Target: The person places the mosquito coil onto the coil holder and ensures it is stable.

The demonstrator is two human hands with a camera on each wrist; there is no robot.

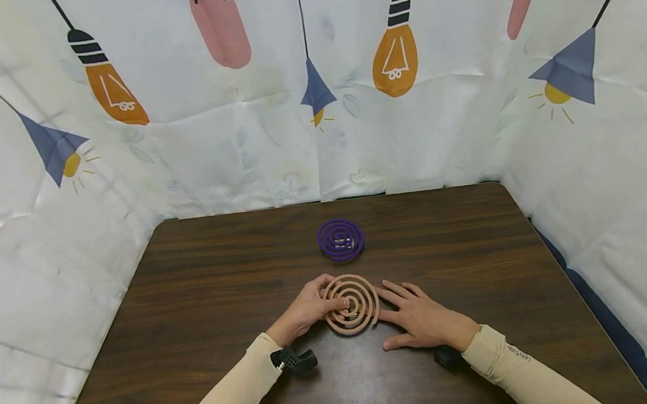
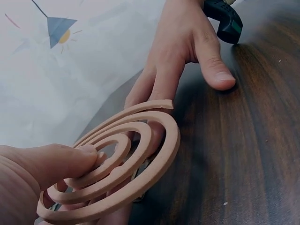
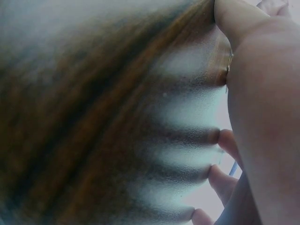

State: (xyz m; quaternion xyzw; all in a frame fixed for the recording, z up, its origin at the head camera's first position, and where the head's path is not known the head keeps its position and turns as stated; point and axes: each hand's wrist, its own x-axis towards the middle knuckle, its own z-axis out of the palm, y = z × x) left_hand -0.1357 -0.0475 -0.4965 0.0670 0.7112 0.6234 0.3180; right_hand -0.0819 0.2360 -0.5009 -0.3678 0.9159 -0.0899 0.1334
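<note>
My left hand (image 1: 307, 306) pinches a tan spiral coil (image 1: 371, 298), shaped like a mosquito coil, with the thumb on its inner rings and the other fingers beneath. In the left wrist view the coil (image 2: 172, 140) is tilted, its free outer end toward the right hand. A small shiny piece shows through the rings, too hidden to make out. Fingers spread, my right hand (image 1: 424, 318) rests on the table beside the coil; some of its fingers pass behind the rings in the left wrist view. Beyond the hands lies a purple spiral coil (image 1: 322, 243) with something shiny under its middle.
The dark wood-grain table (image 1: 220, 261) spreads out on both sides of the hands. White cloth (image 1: 228, 152) printed with lamps and bulbs hangs along the back and both sides. Each wrist wears a black device, such as the left one (image 1: 295, 359).
</note>
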